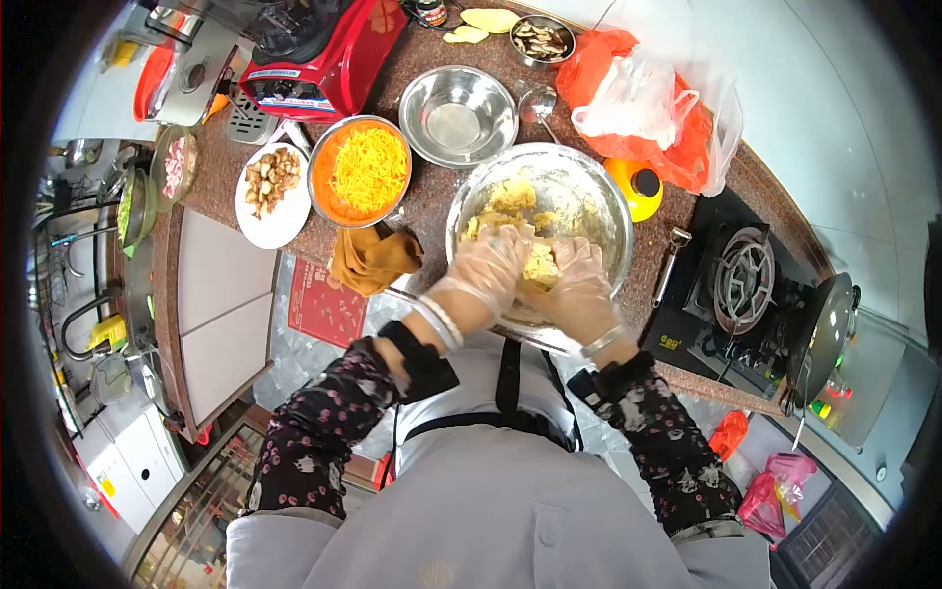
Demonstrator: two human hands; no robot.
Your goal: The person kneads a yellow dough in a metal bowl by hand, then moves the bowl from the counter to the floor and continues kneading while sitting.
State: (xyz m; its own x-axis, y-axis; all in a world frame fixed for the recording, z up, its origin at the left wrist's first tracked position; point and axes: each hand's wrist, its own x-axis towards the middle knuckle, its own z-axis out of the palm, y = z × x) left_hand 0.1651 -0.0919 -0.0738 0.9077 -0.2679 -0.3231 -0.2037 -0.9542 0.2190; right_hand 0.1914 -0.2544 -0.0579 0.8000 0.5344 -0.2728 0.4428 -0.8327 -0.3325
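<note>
"What lies before you, largest first?"

"Your worktop, then the large steel bowl near its edge. A smaller steel bowl stands just beyond it, and the bowl of orange shreds is to the left."

"And your hands?"

"Gloved, your left hand and right hand curl narrow around yellow dough inside the large steel bowl."

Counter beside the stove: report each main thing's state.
Large steel mixing bowl: upright, smeared inside.
Pale yellow dough: lumpy, in separate pieces.
Clear-gloved left hand: on the dough.
Clear-gloved right hand: on the dough.
Wide steel bowl: upright, uncovered.
Yellow-orange shreds: heaped, finely cut.
Round white plate: flat, holding brown chunks.
Brown cloth: crumpled.
</note>
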